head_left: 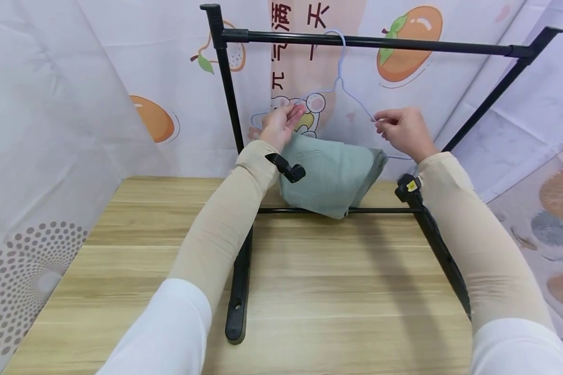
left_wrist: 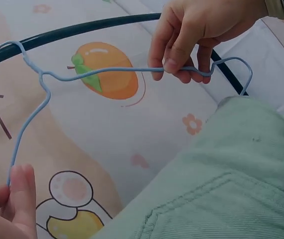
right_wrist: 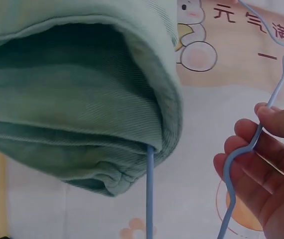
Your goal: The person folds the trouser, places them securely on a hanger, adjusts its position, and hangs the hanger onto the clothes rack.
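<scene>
A light blue wire clothes hanger (head_left: 341,65) hangs by its hook over the rack's top bar. Folded over its lower wire is a pale green pair of trousers (head_left: 328,169), with a stitched pocket showing in the left wrist view. My left hand (head_left: 280,124) holds the hanger's left shoulder between thumb and fingers, just above the trousers. On the other side my right hand (head_left: 405,131) pinches the right shoulder wire near its notch. In the right wrist view the lower wire comes out of the trousers' fold (right_wrist: 132,119).
The black garment rack (head_left: 427,46) stands on a wooden table (head_left: 333,291), its uprights on both sides of my hands. A low crossbar (head_left: 384,210) runs at the trousers' bottom edge. Behind hangs a printed curtain (head_left: 136,47) with fruit pictures.
</scene>
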`<state>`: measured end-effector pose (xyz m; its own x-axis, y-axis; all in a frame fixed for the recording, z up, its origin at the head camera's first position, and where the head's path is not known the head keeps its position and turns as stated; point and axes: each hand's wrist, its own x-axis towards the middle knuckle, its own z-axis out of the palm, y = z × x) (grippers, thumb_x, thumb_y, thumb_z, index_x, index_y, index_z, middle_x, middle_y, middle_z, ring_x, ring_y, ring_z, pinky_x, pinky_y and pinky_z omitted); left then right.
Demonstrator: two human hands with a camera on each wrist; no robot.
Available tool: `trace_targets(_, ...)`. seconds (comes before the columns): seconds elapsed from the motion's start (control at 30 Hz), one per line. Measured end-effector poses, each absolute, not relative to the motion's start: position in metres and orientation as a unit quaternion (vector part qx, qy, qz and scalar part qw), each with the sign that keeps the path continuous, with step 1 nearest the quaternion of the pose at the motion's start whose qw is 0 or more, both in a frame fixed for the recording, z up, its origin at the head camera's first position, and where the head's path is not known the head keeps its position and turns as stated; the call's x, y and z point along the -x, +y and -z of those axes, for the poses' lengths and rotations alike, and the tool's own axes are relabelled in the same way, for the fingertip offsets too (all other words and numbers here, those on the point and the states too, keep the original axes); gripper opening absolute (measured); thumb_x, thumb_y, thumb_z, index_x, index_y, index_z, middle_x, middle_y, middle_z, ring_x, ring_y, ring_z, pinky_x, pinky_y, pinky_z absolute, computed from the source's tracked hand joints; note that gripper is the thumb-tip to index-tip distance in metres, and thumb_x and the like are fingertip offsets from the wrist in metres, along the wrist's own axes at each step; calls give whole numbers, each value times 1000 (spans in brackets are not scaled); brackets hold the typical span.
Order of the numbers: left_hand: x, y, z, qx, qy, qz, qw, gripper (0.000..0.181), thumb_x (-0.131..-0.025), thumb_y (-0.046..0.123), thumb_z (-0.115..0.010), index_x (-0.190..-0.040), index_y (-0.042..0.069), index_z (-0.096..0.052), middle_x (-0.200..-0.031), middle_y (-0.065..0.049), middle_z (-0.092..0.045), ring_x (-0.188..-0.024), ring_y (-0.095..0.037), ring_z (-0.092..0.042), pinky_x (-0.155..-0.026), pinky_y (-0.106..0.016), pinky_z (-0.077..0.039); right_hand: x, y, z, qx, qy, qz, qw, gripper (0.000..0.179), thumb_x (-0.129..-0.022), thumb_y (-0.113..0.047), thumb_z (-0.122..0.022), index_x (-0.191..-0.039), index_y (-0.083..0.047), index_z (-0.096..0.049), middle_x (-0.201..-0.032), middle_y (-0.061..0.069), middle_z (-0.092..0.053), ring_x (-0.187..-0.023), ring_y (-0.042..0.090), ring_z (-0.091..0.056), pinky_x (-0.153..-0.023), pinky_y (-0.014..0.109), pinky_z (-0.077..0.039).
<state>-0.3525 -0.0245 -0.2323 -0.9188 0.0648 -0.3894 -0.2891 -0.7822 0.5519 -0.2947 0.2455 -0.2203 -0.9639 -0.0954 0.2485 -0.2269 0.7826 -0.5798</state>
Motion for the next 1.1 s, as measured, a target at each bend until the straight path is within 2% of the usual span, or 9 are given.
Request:
trace_targets(0.1, 354, -27, 238, 162, 312, -932, 92, 32, -96, 3, -58, -127, 0, -61, -102, -15, -73, -114, -21, -66, -84, -22, -56, 293, 244, 224, -88, -937, -324, 99, 30, -100, -18, -53, -124, -5, -66, -107, 21, -68, -75, 6, -59, -63, 10, -47)
trace_targets(0.23, 357, -31, 239, 148, 295, -940, 88, 22, -95, 4, -58, -115, -2, -66, -88, -15, -73, -106, -22, -70, -81, -22, -57, 292, 242, 223, -86, -940, -317, 91, 31, -101, -19, -53, -126, -5, -65, -110, 21, -68, -81, 11, -59, -64, 12, -46)
trace_targets(0.47, 358, -33, 238, 131, 290, -944, 87, 14, -96, 3, -56, -104, -3, -66, -84, -15, -72, -112, -23, -67, -84, -22, -56, 292, 240, 222, -85, -945, -306, 72, 33, -101, -22, -52, -129, -8, -63, -112, 20, -67, -88, 22, -59, -64, 13, -46)
trace_targets(0.57, 358, -34, 239, 129, 285, -946, 86, 14, -96, 2, -57, -104, -4, -66, -91, -17, -73, -115, -24, -66, -85, -23, -56, 292, 239, 225, -86, -945, -308, 65, 35, -102, -23, -51, -132, -9, -61, -113, 19, -66, -91, 26, -59, -64, 13, -47)
trace_targets(0.8, 357, -35, 243, 98, 264, -956, 84, 18, -96, -5, -52, -110, -6, -64, -127, -21, -64, -124, -27, -59, -95, -28, -53, 290, 234, 228, -93, -947, -298, 72, 35, -102, -23, -50, -133, -10, -61, -112, 21, -67, -90, 27, -58, -61, 13, -45)
trace_targets(0.93, 357, -37, 243, 88, 275, -954, 87, 19, -97, -6, -51, -111, -6, -63, -134, -20, -59, -126, -27, -58, -100, -29, -50, 290, 232, 229, -97, -947, -297, 75, 34, -102, -22, -50, -131, -9, -61, -111, 21, -67, -88, 26, -58, -60, 15, -44)
trace_targets(1.1, 356, -42, 244, 58, 350, -929, 108, 34, -99, -1, -49, -133, -4, -54, -140, -19, -54, -132, -27, -53, -109, -32, -43, 289, 231, 232, -105, -945, -292, 99, 32, -101, -23, -53, -125, -6, -66, -108, 20, -68, -82, 20, -55, -61, 15, -43)
